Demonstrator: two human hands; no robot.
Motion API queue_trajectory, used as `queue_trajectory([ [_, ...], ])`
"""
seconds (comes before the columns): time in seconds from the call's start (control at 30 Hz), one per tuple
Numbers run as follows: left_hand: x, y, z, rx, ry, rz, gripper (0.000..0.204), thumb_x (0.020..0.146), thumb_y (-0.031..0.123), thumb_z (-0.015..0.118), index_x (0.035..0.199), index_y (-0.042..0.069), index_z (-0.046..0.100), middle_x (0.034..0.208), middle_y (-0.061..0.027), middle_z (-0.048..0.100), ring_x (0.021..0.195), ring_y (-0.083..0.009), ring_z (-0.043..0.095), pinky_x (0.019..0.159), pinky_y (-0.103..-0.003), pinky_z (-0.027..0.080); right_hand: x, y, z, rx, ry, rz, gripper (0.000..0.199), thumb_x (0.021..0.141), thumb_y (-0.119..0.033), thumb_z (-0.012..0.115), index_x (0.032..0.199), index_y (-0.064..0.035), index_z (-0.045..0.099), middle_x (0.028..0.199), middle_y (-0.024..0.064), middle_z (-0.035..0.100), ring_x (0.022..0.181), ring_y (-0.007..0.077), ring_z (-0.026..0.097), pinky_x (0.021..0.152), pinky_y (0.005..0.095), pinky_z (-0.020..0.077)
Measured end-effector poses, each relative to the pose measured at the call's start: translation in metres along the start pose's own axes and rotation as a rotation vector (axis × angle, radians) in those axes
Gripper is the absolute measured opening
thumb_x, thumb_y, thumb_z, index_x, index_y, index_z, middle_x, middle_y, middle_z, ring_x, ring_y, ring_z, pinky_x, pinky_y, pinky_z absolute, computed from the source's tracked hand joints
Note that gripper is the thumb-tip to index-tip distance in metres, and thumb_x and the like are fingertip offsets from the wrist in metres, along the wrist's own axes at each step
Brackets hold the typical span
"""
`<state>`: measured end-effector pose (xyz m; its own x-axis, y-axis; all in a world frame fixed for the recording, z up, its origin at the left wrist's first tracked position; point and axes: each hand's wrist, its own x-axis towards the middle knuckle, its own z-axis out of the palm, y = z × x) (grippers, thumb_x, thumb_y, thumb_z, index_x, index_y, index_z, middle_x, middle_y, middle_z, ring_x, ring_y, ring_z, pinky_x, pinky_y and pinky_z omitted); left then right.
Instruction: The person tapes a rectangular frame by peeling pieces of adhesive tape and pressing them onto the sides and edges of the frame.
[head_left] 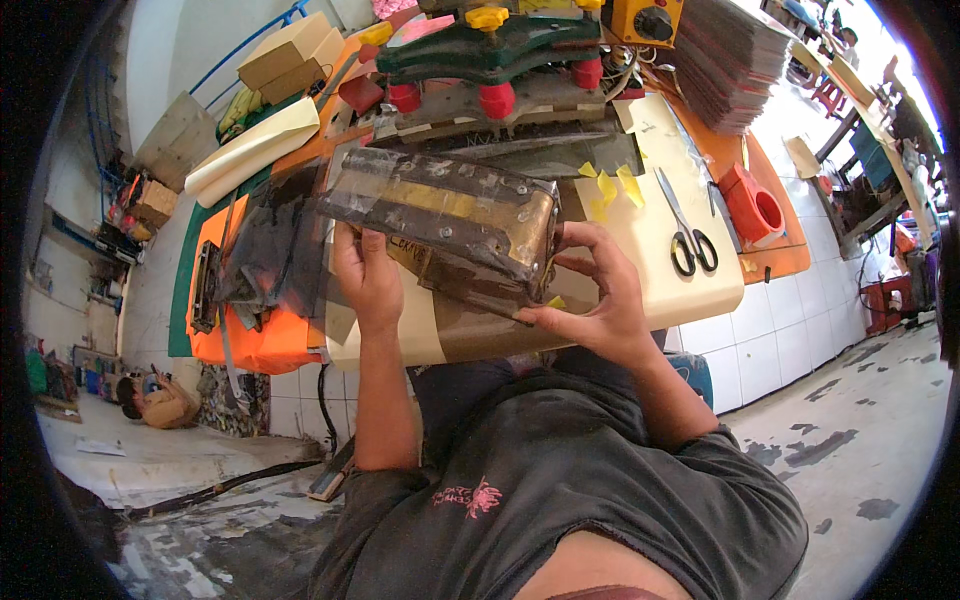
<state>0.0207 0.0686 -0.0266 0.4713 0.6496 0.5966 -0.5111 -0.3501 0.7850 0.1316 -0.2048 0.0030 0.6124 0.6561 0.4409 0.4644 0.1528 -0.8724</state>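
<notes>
A long, worn block (450, 205), box-shaped and dark with brass-coloured faces, screws and strips of transparent tape, is held tilted above the near part of the table. My left hand (368, 275) grips its left part from below, the thumb up against the near side. At the right end, my right hand (605, 295) holds it between the thumb at the lower edge and the fingers behind the end face. Cream paper (690, 290) lies on the table under and to the right of the block. Black-handled scissors (690, 240) and yellow scraps (628, 185) rest on it.
Behind the block stands a green metal frame (490, 50) with red feet and yellow knobs. A red tape dispenser (752, 205) and a tall stack of sheets (720, 70) are at right. Dark film (265, 245) and a paper roll (250, 150) lie left. Another person (165, 400) is far left.
</notes>
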Motion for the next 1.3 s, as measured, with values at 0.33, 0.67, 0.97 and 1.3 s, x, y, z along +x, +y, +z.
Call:
queue_trajectory([
  [0.33,-0.002,-0.012,0.000,0.027,0.011,0.020,0.036,0.115,0.020,0.054,0.143,-0.002,0.057,0.132,-0.0058,0.065,0.118,-0.0141,0.058,0.107,-0.033,0.044,-0.003,0.009,0.002,-0.048,-0.022,-0.029,0.093,0.073,-0.022,0.100,0.148,0.0001,0.050,0.143,0.0134,0.057,0.134,0.0254,0.059,0.111,0.0447,0.0535],
  [0.67,-0.009,-0.019,-0.008,-0.045,0.004,0.050,0.037,0.115,0.016,0.053,0.147,-0.002,0.054,0.135,-0.0073,0.064,0.119,-0.0158,0.060,0.108,-0.034,0.045,0.013,-0.027,0.009,-0.033,0.004,-0.174,0.114,0.070,-0.036,0.102,0.158,0.0002,0.040,0.150,0.0202,0.055,0.140,0.0341,0.056,0.119,0.0425,0.0436],
  [0.97,-0.009,-0.032,-0.016,-0.108,-0.063,0.025,0.042,0.114,0.018,0.056,0.151,-0.002,0.051,0.139,-0.0061,0.062,0.125,-0.0152,0.057,0.111,-0.033,0.043,0.013,-0.018,0.022,-0.070,0.071,-0.146,0.091,0.076,-0.012,0.096,0.150,0.0050,0.047,0.134,0.0145,0.066,0.125,0.0222,0.067,0.107,0.0378,0.0535],
  [1.3,-0.009,-0.030,-0.017,-0.143,-0.053,-0.017,0.040,0.113,0.013,0.055,0.151,0.002,0.050,0.144,-0.0081,0.061,0.132,-0.0205,0.059,0.114,-0.038,0.046,0.010,-0.005,0.026,-0.019,0.152,-0.129,0.083,0.072,-0.020,0.098,0.141,-0.0013,0.056,0.127,0.0151,0.069,0.118,0.0260,0.071,0.102,0.0364,0.0549],
])
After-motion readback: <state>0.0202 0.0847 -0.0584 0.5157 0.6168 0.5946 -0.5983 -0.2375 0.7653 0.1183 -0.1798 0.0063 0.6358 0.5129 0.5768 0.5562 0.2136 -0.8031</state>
